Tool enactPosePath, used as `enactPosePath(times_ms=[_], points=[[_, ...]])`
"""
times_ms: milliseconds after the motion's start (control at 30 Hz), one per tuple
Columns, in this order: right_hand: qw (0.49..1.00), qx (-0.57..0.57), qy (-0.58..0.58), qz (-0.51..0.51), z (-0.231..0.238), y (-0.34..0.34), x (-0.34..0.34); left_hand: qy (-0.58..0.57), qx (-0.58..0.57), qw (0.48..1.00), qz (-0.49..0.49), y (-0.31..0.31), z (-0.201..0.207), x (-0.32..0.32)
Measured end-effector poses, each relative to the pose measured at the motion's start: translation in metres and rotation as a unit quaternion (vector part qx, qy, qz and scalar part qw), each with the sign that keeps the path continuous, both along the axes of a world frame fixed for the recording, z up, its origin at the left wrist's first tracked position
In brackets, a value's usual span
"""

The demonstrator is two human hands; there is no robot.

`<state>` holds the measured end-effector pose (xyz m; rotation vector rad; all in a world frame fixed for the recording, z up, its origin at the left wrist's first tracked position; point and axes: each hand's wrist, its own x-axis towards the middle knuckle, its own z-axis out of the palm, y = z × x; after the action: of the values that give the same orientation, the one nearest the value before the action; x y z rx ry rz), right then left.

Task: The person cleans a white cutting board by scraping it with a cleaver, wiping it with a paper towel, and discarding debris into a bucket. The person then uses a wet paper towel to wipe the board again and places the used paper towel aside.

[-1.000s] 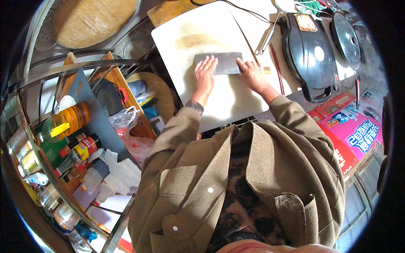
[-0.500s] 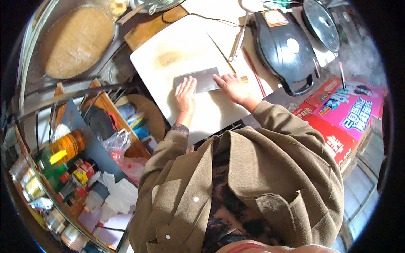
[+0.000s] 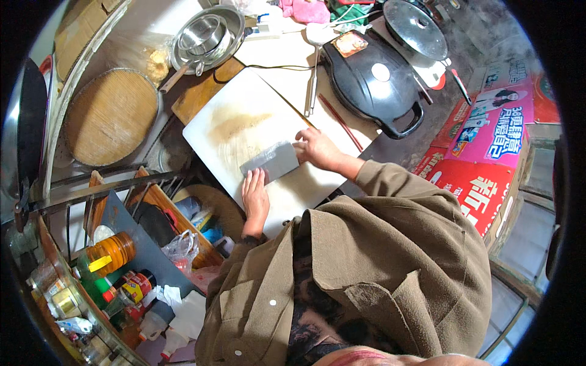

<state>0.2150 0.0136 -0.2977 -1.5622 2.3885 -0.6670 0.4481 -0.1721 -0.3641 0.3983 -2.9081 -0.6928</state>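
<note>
A cleaver (image 3: 269,163) with a broad grey rectangular blade is over the large white cutting board (image 3: 207,137). My right hand (image 3: 320,150) is closed around its right end, and the grip itself is hidden by the fingers. My left hand (image 3: 255,198) has its fingers stretched out, with the tips at the blade's near left edge. A brownish smear and faint marks show on the board beyond the blade. Just past my right hand, a thin stick (image 3: 290,110) lies along the board's right edge.
Right of the board are reddish chopsticks (image 3: 340,121), a long-handled utensil (image 3: 312,73) and a black electric griddle (image 3: 366,82). Steel bowls (image 3: 235,27) stand beyond it. At left are a round slatted tray (image 3: 112,116) and a shelf with bottles (image 3: 111,253). Printed cartons (image 3: 470,189) stack at right.
My left hand has slid off the blade's face to its near edge. The blade now tilts differently, its right end higher. My right fingers have drawn in around that end. The view has shifted.
</note>
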Motion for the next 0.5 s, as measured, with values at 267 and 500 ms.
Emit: enactPosePath(times_ms=[267, 500], points=[[0.978, -0.042, 0.202, -0.037, 0.119, 0.075, -0.232, 0.044, 0.119, 0.989, 0.072, 0.006, 0.025, 0.046], [0.972, 0.177, 0.124, -0.096, 0.075, 0.104, -0.446, 0.006, 0.115, 0.965, 0.237, 0.04, 0.044, 0.066]])
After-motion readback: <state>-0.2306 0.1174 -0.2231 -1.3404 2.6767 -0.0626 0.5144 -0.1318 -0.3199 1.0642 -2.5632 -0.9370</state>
